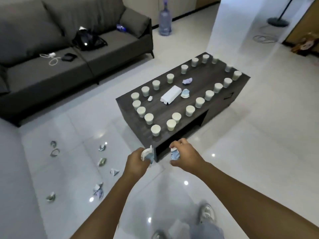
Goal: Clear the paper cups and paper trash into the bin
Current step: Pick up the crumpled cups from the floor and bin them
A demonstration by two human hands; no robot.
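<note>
Left hand: I see my left hand (138, 158) out in front, fingers curled around a crumpled white-and-blue paper wad (147, 154), creased and ragged at the edges.
Right hand: my right hand (183, 153) is beside it, fingertips pinching a second crumpled scrap (174, 154), pale blue and white, hanging under the knuckles.
Position: both hands hover just off the near corner of the coffee table (172, 107), apart from each other, neither touching the tabletop.
Table: low, boxy, dark wood-grain top with an open shelf cut into its near side.
Cups: pale paper cups (155, 130), tapered with round white rims, stand upright in a ring along the table's edges.
Table centre: a folded white paper sheet (170, 95) lies flat in the middle; a lilac crumple (187, 81), a pale blue crumple (185, 93) and a small white ball (150, 98) lie near it.
Floor: glossy white tiles (241, 135) throwing back ceiling lights; crushed paper bits (98, 188) are scattered on my left, well apart from the table.
Sofa: grey fabric sofa (107, 54) on the far left, with a black bag (88, 39) and a white cable (51, 57) on its cushions.
Back: a translucent blue water jug (165, 21) stands on the floor.
Bin: I cannot spot it from here.
</note>
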